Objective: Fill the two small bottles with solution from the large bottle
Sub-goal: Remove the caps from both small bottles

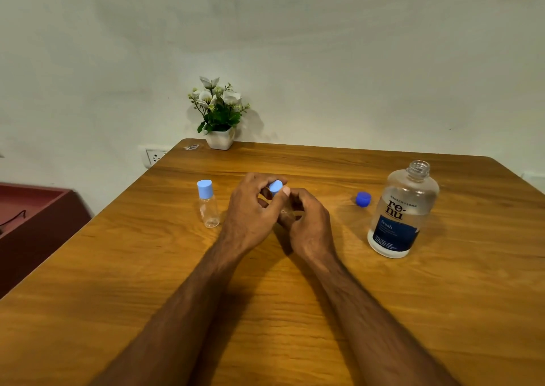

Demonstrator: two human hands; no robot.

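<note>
The large clear bottle (399, 211) with a dark blue label stands uncapped on the right of the wooden table (295, 312). Its dark blue cap (363, 199) lies just left of it. One small clear bottle (208, 204) with a light blue cap stands upright to the left of my hands. The second small bottle (287, 211) is mostly hidden between my hands. My right hand (309, 223) wraps around its body. My left hand (253, 211) pinches its light blue cap (275, 187) with thumb and fingers.
A white pot with white flowers (219, 114) stands at the table's far edge by the wall. A small wrapper (191, 147) lies near it. A dark red cabinet (32, 220) sits left of the table, and a wall socket (154, 156) shows behind.
</note>
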